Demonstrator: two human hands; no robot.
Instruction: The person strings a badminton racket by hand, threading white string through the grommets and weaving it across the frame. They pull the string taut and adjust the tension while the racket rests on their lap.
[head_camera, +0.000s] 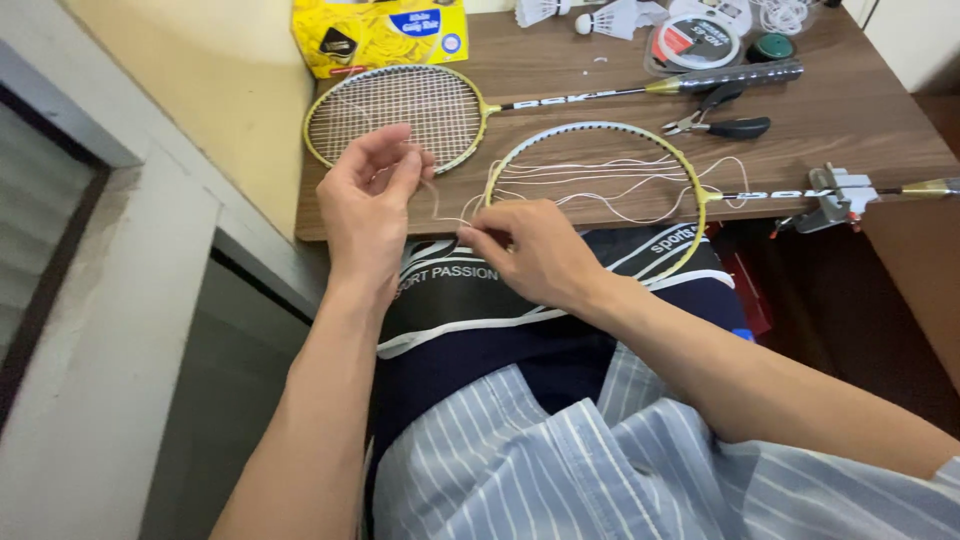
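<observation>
A yellow badminton racket (640, 135) with only a few loose white strings lies half over the edge of a brown table (860, 110), its head above my lap. My right hand (525, 250) pinches the white string (445, 212) at the near left rim of that racket's frame. My left hand (370, 195) is raised to the left, fingers pinched on the same string, which runs slack between the two hands. A clamp (835, 195) grips this racket's shaft at the right.
A second yellow racket (395, 112), fully strung, lies behind my left hand. Black-handled pliers (720, 125), a string reel (695, 42), shuttlecocks (590, 15) and a yellow packet (380, 32) sit farther back. A cream wall (200, 90) stands at left.
</observation>
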